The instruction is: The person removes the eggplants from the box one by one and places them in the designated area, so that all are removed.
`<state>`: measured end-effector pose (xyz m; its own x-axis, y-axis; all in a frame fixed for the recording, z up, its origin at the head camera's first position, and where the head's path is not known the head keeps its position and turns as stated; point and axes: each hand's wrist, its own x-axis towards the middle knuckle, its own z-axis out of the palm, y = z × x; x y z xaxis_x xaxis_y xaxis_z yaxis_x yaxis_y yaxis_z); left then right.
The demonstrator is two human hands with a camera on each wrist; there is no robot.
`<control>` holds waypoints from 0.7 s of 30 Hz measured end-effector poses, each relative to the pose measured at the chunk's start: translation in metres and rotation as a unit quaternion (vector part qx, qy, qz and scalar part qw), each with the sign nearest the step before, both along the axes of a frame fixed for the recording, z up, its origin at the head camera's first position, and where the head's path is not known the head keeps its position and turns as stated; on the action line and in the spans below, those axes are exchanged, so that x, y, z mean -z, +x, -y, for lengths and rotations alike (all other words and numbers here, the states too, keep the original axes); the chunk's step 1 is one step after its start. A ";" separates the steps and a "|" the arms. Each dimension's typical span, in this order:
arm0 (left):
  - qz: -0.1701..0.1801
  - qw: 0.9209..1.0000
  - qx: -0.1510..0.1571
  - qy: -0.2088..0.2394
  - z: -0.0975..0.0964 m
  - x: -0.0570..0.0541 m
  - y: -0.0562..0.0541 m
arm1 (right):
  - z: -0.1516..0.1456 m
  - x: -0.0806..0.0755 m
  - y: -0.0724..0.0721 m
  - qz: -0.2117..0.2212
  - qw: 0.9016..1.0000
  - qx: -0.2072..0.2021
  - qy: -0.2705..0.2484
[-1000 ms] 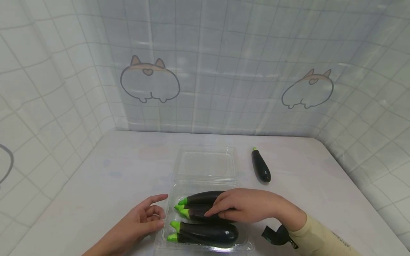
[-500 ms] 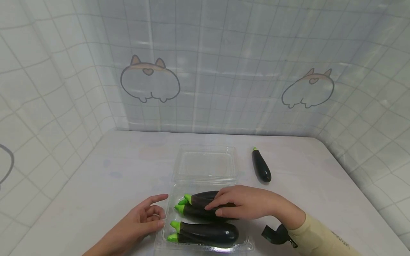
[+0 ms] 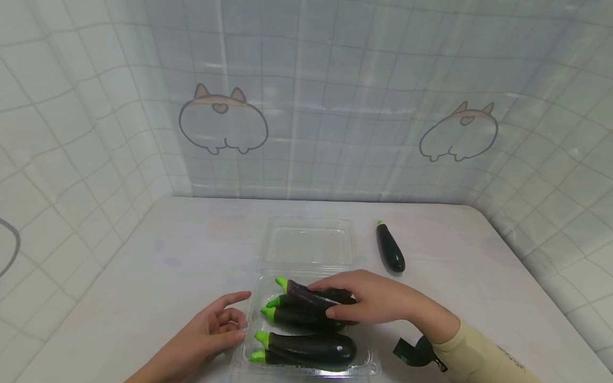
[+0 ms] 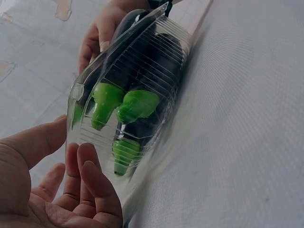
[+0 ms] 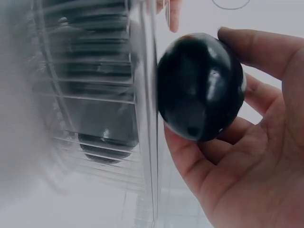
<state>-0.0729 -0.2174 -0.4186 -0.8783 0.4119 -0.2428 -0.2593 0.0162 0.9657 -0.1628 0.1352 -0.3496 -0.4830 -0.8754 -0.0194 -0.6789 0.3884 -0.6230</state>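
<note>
A hinged clear plastic clamshell box [image 3: 255, 298] stands in front of me, its lid [image 3: 308, 244] laid back. Several dark eggplants with green stems lie in it. My right hand [image 3: 371, 298] grips one eggplant [image 3: 299, 291] from above, tilted across the others at the far side of the box. In the right wrist view that eggplant's round end [image 5: 202, 88] sits between thumb and fingers, above the rim. Another eggplant [image 3: 313, 348] lies along the near side. My left hand [image 3: 210, 332] rests at the box's left side, fingertips [image 4: 90, 171] against the ribbed outer wall.
One more eggplant [image 3: 390, 249] lies on the white tabletop [image 3: 191, 255], beyond the box to the right. A black strap device [image 3: 416, 352] sits by the right wrist. Tiled sheeting with cartoon animals [image 3: 224, 125] rises behind and at both sides.
The eggplant in my right hand has come up and away from me, from among the others to over them. The left hand stays in place at the box.
</note>
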 end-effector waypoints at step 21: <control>-0.006 1.000 0.008 0.008 0.002 0.000 -0.002 | -0.033 -0.005 -0.010 0.028 0.983 0.164 -0.082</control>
